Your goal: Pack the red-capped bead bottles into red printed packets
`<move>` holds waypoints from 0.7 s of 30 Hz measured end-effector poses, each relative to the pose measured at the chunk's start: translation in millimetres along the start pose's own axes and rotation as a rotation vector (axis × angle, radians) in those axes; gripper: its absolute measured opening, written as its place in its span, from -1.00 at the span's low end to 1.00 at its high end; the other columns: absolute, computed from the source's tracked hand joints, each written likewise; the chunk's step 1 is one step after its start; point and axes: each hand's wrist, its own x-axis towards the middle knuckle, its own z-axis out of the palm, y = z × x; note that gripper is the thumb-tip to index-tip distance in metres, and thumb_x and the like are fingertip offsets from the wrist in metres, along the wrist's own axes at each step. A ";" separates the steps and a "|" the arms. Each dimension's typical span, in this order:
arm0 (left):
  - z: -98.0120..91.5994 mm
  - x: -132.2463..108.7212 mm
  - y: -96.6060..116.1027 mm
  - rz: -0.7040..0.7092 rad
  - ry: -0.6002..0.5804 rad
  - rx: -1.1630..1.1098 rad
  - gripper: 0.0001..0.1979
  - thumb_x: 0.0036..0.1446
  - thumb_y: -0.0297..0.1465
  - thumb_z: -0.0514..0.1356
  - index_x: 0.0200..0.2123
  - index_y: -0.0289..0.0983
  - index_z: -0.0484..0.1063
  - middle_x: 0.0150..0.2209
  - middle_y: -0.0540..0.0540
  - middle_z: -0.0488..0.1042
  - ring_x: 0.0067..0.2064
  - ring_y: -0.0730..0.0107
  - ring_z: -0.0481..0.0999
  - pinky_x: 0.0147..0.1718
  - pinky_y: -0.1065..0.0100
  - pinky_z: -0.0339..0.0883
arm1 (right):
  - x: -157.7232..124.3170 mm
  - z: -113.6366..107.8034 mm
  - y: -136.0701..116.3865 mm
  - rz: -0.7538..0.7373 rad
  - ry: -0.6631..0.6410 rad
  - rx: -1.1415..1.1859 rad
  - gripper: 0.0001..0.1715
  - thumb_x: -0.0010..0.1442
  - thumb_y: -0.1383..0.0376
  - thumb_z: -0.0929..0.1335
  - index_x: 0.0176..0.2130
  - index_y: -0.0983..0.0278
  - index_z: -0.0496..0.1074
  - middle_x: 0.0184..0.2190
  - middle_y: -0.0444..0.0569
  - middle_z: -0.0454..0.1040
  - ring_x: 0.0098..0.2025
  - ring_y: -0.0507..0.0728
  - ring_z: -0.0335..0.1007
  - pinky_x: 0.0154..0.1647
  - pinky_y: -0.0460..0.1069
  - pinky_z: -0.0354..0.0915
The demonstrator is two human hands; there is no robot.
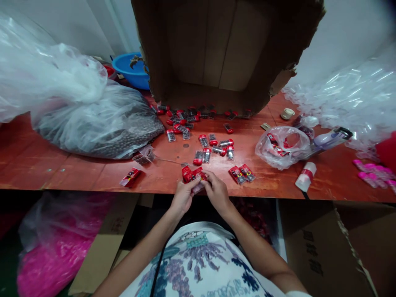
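One packet, red end forward, left hand, right hand holding

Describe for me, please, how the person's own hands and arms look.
The left hand and right hand are gloveless, and both forearms are bare, with no bracelet or watch visible. The white top has purple, teal and blue plant prints.

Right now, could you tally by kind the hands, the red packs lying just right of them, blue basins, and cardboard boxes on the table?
Left hand and right hand: 2
Red packs just right of the hands: 2
Blue basin: 1
Cardboard box on the table: 1
Total: 6
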 end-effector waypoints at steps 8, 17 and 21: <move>-21.8 1.7 18.3 0.064 0.083 0.008 -0.74 -0.29 -0.54 0.42 -0.41 -0.41 0.53 -0.45 -0.09 0.58 -0.42 0.39 0.55 -0.35 0.40 0.43 | 24.3 -1.6 -0.8 -0.196 -0.264 -0.280 -0.49 0.27 0.27 0.21 0.20 0.04 0.19 -0.05 -0.06 0.50 -0.11 0.19 0.47 -0.15 0.02 0.34; -28.3 4.5 33.5 0.014 0.189 -0.202 -0.87 -0.15 -0.64 0.32 -0.46 -0.38 0.48 -0.49 -0.05 0.55 -0.46 0.41 0.54 -0.40 0.38 0.48 | 89.0 3.1 14.4 -0.271 -0.138 -0.671 -0.63 0.28 0.30 0.23 0.06 0.23 0.37 0.14 0.17 0.29 0.13 0.32 0.18 0.08 0.20 0.13; -29.6 4.9 42.9 -0.061 0.209 -0.259 -0.90 -0.04 -0.64 0.25 -0.48 -0.36 0.46 -0.51 -0.05 0.53 -0.49 0.43 0.52 -0.39 0.35 0.50 | 76.9 6.0 12.1 -0.405 -0.293 -0.715 -0.61 0.23 0.22 0.31 0.06 0.19 0.37 0.14 0.11 0.31 0.19 0.36 0.08 0.10 0.26 0.08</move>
